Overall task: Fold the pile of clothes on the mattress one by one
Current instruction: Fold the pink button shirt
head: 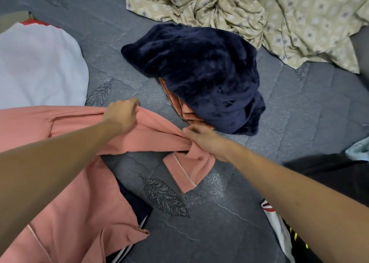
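Note:
A salmon-pink garment [79,193] lies spread over the left and lower part of the grey quilted mattress [249,193]. One of its sleeves stretches to the right, its cuff end [188,171] hanging below my right hand. My left hand [121,114] grips the sleeve's upper edge near the shoulder. My right hand [203,141] pinches the bunched sleeve further along. Just beyond my hands sits a pile with a dark navy plush garment [199,71] on top of an orange one [179,107].
A rumpled beige patterned sheet [269,19] lies at the back right. A white cloth [38,63] sits at the left. Dark clothing [335,169] and a white and red item [277,224] lie at the right edge. A dark striped garment [137,208] peeks from under the pink one.

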